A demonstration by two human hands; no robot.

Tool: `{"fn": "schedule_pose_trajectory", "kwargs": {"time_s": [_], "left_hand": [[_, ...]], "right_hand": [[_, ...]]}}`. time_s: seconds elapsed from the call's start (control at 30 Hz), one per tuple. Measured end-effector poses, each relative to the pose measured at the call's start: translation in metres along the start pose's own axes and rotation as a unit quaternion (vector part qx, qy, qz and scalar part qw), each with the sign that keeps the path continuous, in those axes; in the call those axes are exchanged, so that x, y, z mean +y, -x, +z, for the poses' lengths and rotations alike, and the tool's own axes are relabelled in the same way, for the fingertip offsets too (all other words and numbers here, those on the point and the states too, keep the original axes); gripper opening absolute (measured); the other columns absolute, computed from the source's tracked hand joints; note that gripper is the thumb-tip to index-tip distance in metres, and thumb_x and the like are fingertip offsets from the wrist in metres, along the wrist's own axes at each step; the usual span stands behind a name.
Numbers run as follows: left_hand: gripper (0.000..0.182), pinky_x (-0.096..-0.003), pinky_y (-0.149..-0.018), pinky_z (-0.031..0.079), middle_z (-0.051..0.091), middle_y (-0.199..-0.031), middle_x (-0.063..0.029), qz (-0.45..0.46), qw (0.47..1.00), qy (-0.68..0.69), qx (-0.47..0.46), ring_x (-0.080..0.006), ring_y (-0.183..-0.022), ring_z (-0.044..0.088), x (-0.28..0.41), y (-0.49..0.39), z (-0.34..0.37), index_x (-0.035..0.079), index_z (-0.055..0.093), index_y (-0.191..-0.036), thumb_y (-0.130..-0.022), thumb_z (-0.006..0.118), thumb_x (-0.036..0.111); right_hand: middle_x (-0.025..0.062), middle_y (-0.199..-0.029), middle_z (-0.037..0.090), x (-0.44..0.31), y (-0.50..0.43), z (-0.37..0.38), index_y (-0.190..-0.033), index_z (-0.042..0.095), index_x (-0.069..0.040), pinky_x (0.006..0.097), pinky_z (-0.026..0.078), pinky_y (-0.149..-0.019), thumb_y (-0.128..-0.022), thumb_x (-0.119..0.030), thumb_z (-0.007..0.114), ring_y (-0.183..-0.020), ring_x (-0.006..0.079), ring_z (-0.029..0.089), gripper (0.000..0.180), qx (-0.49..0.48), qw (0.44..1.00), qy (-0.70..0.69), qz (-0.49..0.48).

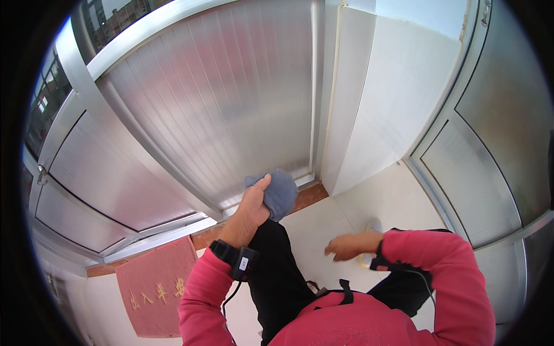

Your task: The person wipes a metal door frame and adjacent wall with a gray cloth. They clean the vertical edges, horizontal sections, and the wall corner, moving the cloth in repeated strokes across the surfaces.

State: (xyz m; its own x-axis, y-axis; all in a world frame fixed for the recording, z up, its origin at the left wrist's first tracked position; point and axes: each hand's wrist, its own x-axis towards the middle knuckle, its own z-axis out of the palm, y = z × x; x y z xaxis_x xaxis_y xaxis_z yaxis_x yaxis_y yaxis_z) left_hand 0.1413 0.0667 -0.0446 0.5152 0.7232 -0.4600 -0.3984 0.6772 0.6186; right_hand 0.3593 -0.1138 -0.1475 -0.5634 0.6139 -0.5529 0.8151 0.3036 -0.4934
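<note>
My left hand [255,203] grips a folded blue-grey cloth [280,194], thumb on top. The cloth is in front of the lower right part of a ribbed metal panel [216,104], near its bottom rail; whether it touches the panel I cannot tell. Above the floor, to the right, my right hand [348,247] hangs in front of my body, its fingers loosely bent and nothing visible in it. Both wrists wear black strapped devices with cables.
A red doormat [151,294] bearing writing lies at lower left. Left of the panel is a metal-framed door [108,164] with a handle. A white wall [389,95] and another metal door [480,173] stand at right. Pale tiles [322,233] cover the floor.
</note>
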Motion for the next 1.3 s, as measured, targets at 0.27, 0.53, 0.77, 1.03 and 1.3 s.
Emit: {"fn": "schedule_pose_trajectory", "kwargs": {"time_s": [0.27, 0.53, 0.77, 1.03, 1.3], "left_hand": [[0.033, -0.0457, -0.1, 0.049, 0.061, -0.125, -0.0151, 0.022, 1.0, -0.018, -0.008, -0.0302, -0.114, 0.06, 0.012, 0.017, -0.015, -0.002, 0.054, -0.125, -0.101, 0.052, 0.02], [0.039, -0.0396, -0.1, 0.047, 0.06, -0.127, -0.0114, 0.057, 0.992, -0.1, 0.042, -0.0252, -0.114, 0.059, 0.001, 0.003, 0.012, 0.0, 0.051, -0.132, -0.099, 0.055, 0.019], [0.041, -0.0372, -0.103, 0.044, 0.058, -0.13, -0.0097, 0.037, 0.987, -0.087, 0.13, -0.0225, -0.118, 0.057, -0.009, -0.011, 0.038, 0.001, 0.048, -0.136, -0.099, 0.054, 0.019], [0.043, -0.0432, -0.109, 0.041, 0.054, -0.136, -0.0154, 0.077, 0.985, -0.009, 0.152, -0.0287, -0.124, 0.055, -0.06, 0.021, 0.081, -0.002, 0.044, -0.139, -0.102, 0.048, 0.019], [0.037, -0.0468, -0.106, 0.043, 0.058, -0.131, -0.0161, 0.201, 0.971, 0.022, 0.127, -0.0319, -0.121, 0.056, -0.116, 0.023, 0.115, -0.001, 0.051, -0.131, -0.103, 0.045, 0.023]], "right_hand": [[0.0197, -0.093, 0.064, -0.022, -0.123, 0.164, -0.078, 0.066, 0.0, 0.0454, 0.049, -0.079, -0.086, -0.029, 0.057, -0.092, 0.0363, 0.062, 0.031, -0.215, 0.89, 0.076, -0.395], [0.0292, -0.1, 0.063, 0.008, -0.13, 0.245, -0.107, 0.059, 0.006, 0.0469, 0.048, -0.084, -0.091, -0.024, 0.051, -0.096, 0.0437, 0.061, 0.035, -0.154, 0.877, -0.25, -0.379], [0.0282, -0.104, 0.065, 0.069, -0.095, 0.262, -0.113, 0.06, 0.005, 0.0451, 0.048, -0.084, -0.091, -0.024, 0.055, -0.095, 0.0408, 0.062, 0.037, -0.335, 0.817, -0.35, -0.313], [0.0276, -0.105, 0.065, 0.169, 0.022, 0.201, -0.113, 0.06, 0.004, 0.0447, 0.048, -0.084, -0.09, -0.023, 0.056, -0.094, 0.0407, 0.062, 0.037, -0.408, 0.79, -0.312, -0.334], [0.0252, -0.107, 0.066, 0.196, 0.059, 0.097, -0.117, 0.062, 0.0, 0.046, 0.049, -0.085, -0.086, -0.022, 0.061, -0.097, 0.0412, 0.062, 0.038, -0.253, 0.931, -0.086, -0.25]]}}
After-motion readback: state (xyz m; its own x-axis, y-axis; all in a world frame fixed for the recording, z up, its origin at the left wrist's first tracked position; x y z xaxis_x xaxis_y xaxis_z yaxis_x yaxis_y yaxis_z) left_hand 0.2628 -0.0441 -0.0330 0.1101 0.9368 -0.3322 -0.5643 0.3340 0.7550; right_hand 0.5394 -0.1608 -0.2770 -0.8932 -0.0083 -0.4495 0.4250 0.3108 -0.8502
